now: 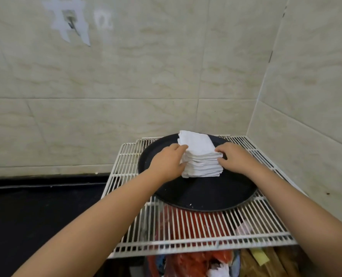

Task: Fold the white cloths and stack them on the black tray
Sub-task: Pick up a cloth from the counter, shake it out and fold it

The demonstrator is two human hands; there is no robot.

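Observation:
A stack of several folded white cloths point(199, 154) stands on the far half of a round black tray point(204, 194). My left hand point(167, 161) presses against the stack's left side, thumb on the top cloth and fingers along the lower layers. On the stack's right side, my right hand point(235, 156) pinches the top cloths at their near right corner, with its thumb underneath. Both forearms reach in from the bottom of the view.
The tray rests on a white wire rack point(206, 230) set in a corner of tiled walls point(126, 76). Red items and other clutter point(186, 260) lie below the rack. A dark countertop point(36, 206) stretches to the left.

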